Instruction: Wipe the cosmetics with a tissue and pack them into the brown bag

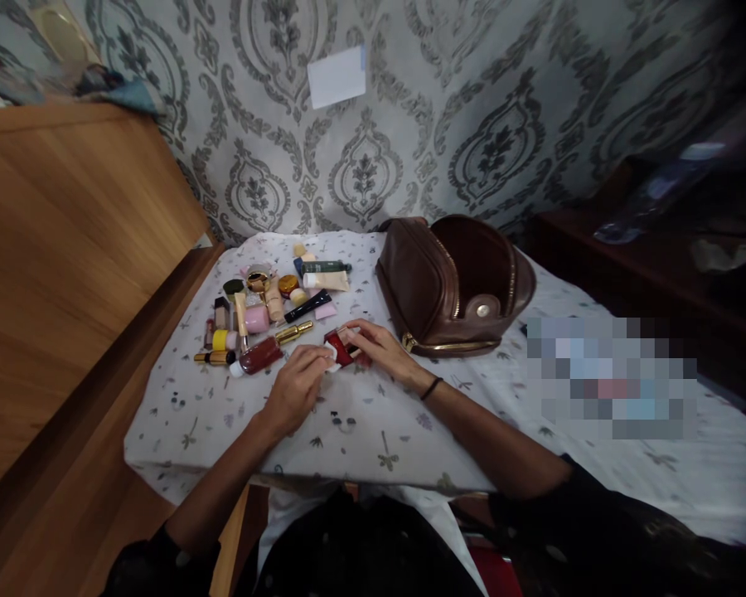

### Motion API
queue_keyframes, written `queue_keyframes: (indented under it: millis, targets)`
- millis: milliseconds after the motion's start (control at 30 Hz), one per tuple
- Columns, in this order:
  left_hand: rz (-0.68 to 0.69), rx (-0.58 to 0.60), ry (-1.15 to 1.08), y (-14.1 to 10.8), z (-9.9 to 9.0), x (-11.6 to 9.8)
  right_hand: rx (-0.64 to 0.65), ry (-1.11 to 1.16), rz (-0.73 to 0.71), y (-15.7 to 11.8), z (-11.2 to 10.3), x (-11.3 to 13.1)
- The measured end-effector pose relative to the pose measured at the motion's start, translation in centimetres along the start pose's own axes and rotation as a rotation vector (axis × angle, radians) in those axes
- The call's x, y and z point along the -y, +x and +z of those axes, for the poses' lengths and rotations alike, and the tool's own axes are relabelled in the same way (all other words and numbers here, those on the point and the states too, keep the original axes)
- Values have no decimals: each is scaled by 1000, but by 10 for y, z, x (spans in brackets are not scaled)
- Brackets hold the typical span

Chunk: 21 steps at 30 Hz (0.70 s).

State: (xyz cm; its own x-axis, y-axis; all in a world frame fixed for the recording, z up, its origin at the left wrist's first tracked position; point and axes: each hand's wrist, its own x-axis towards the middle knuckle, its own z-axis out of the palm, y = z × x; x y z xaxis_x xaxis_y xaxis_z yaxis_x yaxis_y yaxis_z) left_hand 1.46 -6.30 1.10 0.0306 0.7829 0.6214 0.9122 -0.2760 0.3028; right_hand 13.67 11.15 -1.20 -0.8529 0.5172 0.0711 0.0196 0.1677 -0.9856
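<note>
In the head view, my left hand pinches a small white pad, pressed against a glossy dark-red cosmetic case. My right hand has its fingers closed around the far side of that case, which is held just over the cloth; its exact kind is hard to make out. Left of my hands lies a bottle of red liquid with a white cap. A gold tube and a black tube lie just beyond my left hand.
An unzipped brown leather toiletry bag stands behind my right hand. Several jars and tubes, including a pink jar, crowd the left of the patterned tablecloth. A wooden cabinet borders the left; a blurred-out patch covers the right.
</note>
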Motion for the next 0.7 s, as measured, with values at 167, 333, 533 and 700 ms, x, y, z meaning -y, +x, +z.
queue_keyframes:
  millis: [167,333,533,700]
  targets:
    - [-105,-41,-75,3,1,6,24,36,10,-1,0,1]
    - [-215,-69,-139,5,-2,9,53,105,11,-5,-1,4]
    - [-297,-75,-233,5,-5,7,73,-34,-66,-9,0,10]
    - [-293,-35,-219,7,-1,0,89,-274,-180,-12,2,16]
